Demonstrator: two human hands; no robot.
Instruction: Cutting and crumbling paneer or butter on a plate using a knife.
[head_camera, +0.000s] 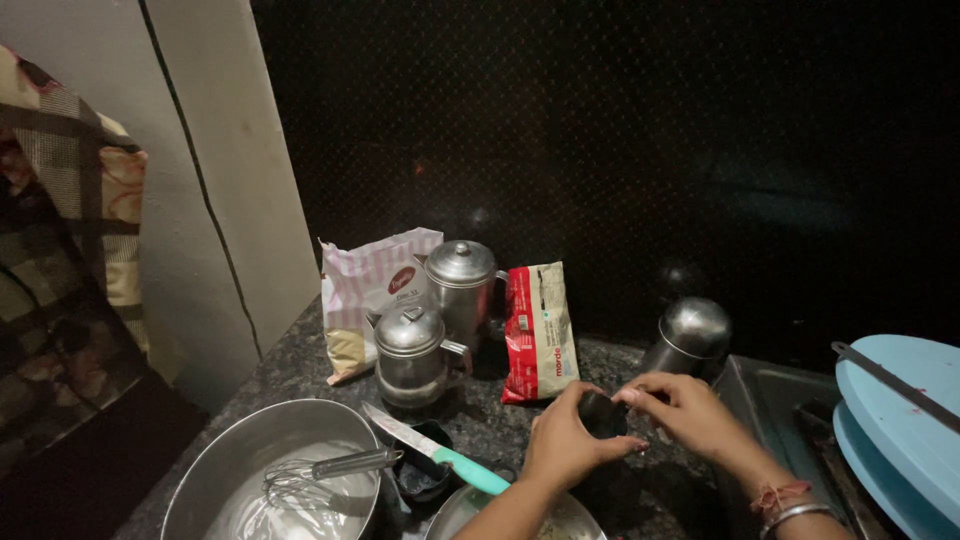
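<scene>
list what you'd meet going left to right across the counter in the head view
steel bowl with whisk → pink striped bag → red packet → left hand → right hand → blue lids

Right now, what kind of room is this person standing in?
Most likely a home kitchen. Steel lidded pots stand on a speckled stone counter, a whisk rests in a big steel bowl, and food packets lean against the dark wall. Both hands hold a small dark cup.
</scene>
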